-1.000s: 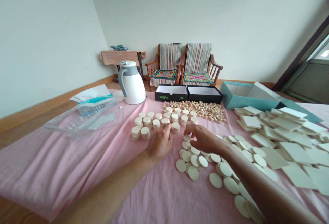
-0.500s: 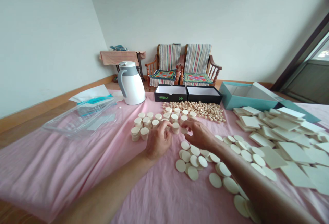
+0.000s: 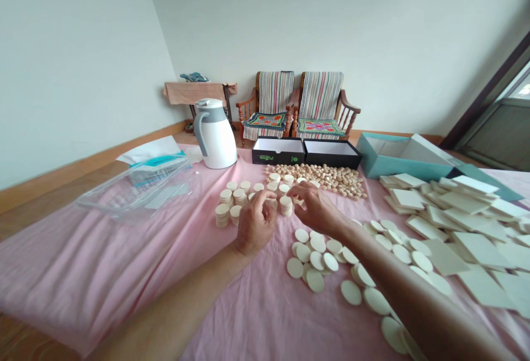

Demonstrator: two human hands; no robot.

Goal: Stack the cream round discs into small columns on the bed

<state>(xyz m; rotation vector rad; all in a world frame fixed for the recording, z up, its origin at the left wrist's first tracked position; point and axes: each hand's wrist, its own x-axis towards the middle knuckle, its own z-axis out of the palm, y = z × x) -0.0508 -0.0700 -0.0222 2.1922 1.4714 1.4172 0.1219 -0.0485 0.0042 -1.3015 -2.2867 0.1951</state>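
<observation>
A short stack of pale round wooden discs (image 3: 285, 206) stands on the pink cloth between my two hands. My left hand (image 3: 256, 220) is just left of it, fingers curved and a gap between index finger and thumb. To its right, my right hand (image 3: 312, 206) reaches in with fingers bent down and thumb apart, close to the stack's side. Whether a fingertip touches the stack is hard to see. More disc stacks (image 3: 226, 196) stand in rows behind and left of my left hand. Loose discs (image 3: 317, 261) lie scattered below my right forearm.
Small wooden pieces (image 3: 331, 176) are heaped before two black boxes (image 3: 278, 157). A white jug (image 3: 219, 143) and a clear plastic container (image 3: 124, 198) stand at left. Square wooden tiles (image 3: 464, 212) pile up at right, near a teal box (image 3: 401, 165).
The view has shifted slightly, moving the scene to the right. My right hand has come closer to the stack between my hands; the pale disc by its fingertips no longer shows clearly.
</observation>
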